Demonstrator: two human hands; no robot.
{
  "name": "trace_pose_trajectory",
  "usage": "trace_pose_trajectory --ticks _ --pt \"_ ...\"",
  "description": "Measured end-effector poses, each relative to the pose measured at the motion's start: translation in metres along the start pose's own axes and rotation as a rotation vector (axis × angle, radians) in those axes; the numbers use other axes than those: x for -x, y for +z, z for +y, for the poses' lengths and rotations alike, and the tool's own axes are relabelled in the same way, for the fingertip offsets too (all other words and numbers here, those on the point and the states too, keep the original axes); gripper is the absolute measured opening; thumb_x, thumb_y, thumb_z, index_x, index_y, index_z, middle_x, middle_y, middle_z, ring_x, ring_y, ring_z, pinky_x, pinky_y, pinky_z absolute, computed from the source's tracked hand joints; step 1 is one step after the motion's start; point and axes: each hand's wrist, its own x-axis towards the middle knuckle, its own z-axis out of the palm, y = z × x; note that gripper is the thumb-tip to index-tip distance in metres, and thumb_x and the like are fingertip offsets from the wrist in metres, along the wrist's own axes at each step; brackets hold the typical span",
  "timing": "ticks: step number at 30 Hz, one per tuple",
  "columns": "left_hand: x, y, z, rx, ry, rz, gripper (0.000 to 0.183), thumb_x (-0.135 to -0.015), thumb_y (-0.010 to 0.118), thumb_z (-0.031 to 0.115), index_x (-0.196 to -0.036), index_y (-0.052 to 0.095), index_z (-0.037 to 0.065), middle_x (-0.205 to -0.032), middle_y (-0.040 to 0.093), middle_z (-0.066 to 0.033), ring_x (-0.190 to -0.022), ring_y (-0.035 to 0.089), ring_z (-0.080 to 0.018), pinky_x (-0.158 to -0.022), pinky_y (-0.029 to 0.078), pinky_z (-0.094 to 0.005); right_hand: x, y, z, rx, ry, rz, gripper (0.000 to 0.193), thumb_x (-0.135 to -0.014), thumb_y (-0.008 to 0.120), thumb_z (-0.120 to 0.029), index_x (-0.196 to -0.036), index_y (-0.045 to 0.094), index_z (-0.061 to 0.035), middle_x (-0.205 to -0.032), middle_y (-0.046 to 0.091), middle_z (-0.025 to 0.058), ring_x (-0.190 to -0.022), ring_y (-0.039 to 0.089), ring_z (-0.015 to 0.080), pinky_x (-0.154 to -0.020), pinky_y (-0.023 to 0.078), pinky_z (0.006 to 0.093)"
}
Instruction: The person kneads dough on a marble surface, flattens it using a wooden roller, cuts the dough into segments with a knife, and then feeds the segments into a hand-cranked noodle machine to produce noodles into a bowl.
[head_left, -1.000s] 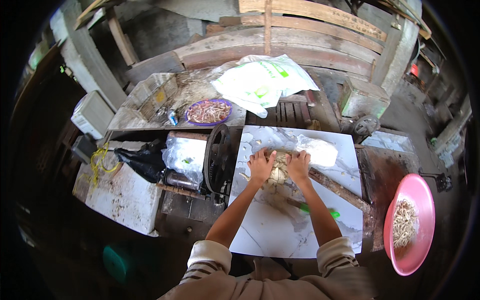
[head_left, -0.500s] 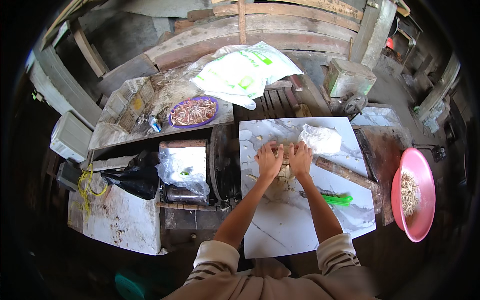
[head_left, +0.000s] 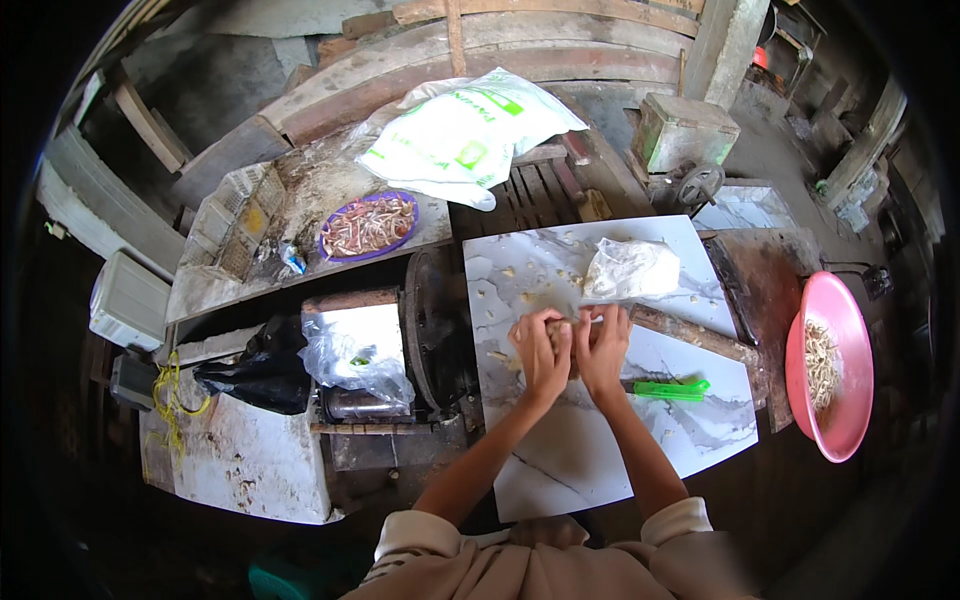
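Note:
Over the white marble-patterned board point(head_left: 540, 460), my left hand point(head_left: 541, 350) and right hand point(head_left: 603, 347) curl toward each other, gripping a lump of dough point(head_left: 573, 364) between them. The fingers hide most of the lump. Pale crumbs point(head_left: 509, 271) of dough are scattered on the board beyond my hands. A clear plastic bag of white powder point(head_left: 632, 270) lies just past my right fingertips. To the right of that hand are a wooden rolling pin point(head_left: 692, 333) and a bright green-handled tool point(head_left: 672, 390), its blade partly covered by my forearm.
A pink basin point(head_left: 860, 390) with pale strips stands at the right. To the left is a roller machine with a large wheel point(head_left: 430, 350), a plastic bag point(head_left: 355, 350) on top. Farther back are a purple-rimmed tray point(head_left: 412, 232) of reddish strips and a white sack point(head_left: 470, 135).
My hands have drawn closer to me and curled inward, from pressing the dough on the board to cupping it between them. The whole view has shifted slightly.

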Motion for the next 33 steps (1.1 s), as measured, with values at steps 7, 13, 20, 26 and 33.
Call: trace_pose_trajectory --ticks 7,13,20,26,33 --pt "0.008 0.002 -0.015 -0.045 -0.055 0.007 0.025 -0.091 0.039 0.016 -0.072 0.053 0.006 -0.069 0.052 -0.0069 -0.071 0.047 -0.0248 -0.077 0.030 -0.0381 0.019 0.009 0.000 0.136 -0.149 0.058 0.019 -0.084 0.043 -0.013 -0.075 0.057 -0.0055 -0.079 0.052 0.0097 -0.083 0.045 0.0289 -0.079 0.031 0.0416" --pt "-0.010 0.019 -0.029 -0.046 -0.092 -0.013 0.029 -0.092 0.034 0.015 -0.070 0.050 0.004 -0.068 0.050 -0.0093 -0.068 0.048 -0.0277 -0.072 0.034 -0.0393 -0.009 0.031 0.030 0.016 -0.093 0.014 0.023 -0.084 0.039 -0.008 -0.069 0.055 -0.0021 -0.071 0.053 0.0115 -0.073 0.048 0.0293 -0.071 0.036 0.0400" --pt "-0.018 0.031 -0.044 0.062 -0.249 0.046 0.038 -0.095 0.028 0.019 -0.070 0.048 -0.003 -0.065 0.050 -0.0151 -0.067 0.048 -0.0296 -0.065 0.037 -0.0397 -0.033 0.040 0.036 -0.109 -0.149 -0.040 0.024 -0.085 0.040 -0.005 -0.067 0.055 -0.0002 -0.067 0.055 0.0134 -0.067 0.049 0.0317 -0.062 0.039 0.0399" --pt "-0.050 0.022 -0.043 0.251 0.079 -0.006 0.026 -0.092 0.035 0.015 -0.076 0.050 0.000 -0.071 0.050 -0.0126 -0.071 0.046 -0.0301 -0.073 0.035 -0.0379 -0.065 0.018 0.021 -0.048 -0.498 0.068 0.015 -0.081 0.045 -0.004 -0.068 0.053 -0.0018 -0.070 0.051 0.0103 -0.070 0.046 0.0289 -0.069 0.038 0.0406" --pt "-0.073 -0.034 -0.039 0.000 0.027 -0.846 0.066 -0.073 0.067 0.016 -0.133 0.039 0.017 -0.127 0.033 -0.0113 -0.119 0.023 -0.0314 -0.096 0.028 -0.0403 -0.040 -0.019 0.014 0.103 -0.393 -0.320 0.023 -0.079 0.060 -0.023 -0.086 0.053 -0.0023 -0.103 0.053 0.0151 -0.107 0.044 0.0340 -0.092 0.032 0.0474"
